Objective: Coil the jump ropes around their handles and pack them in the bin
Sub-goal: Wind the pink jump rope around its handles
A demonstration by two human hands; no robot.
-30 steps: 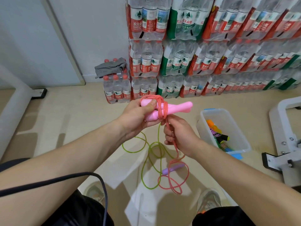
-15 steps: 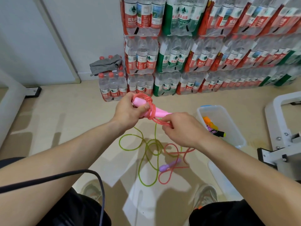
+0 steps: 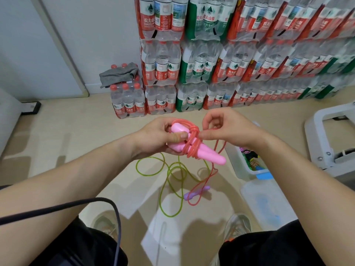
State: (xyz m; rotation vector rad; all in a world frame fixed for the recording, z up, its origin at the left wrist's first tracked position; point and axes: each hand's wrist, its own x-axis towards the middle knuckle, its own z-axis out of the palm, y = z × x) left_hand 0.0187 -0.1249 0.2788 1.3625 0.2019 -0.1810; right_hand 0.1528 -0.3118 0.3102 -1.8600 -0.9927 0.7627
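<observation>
While left fingers (image 3: 177,136) grip pink handles (image 3: 211,156), right fingers (image 3: 208,135) pinch red rope (image 3: 192,147).

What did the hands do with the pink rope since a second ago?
The right hand, pinching the pink rope, swung up from under the pink handles to beside the coil, adding a wrap; the handles' tips dipped. The left hand kept gripping the handles. The green rope, purple handle and bin stayed on the floor.
</observation>
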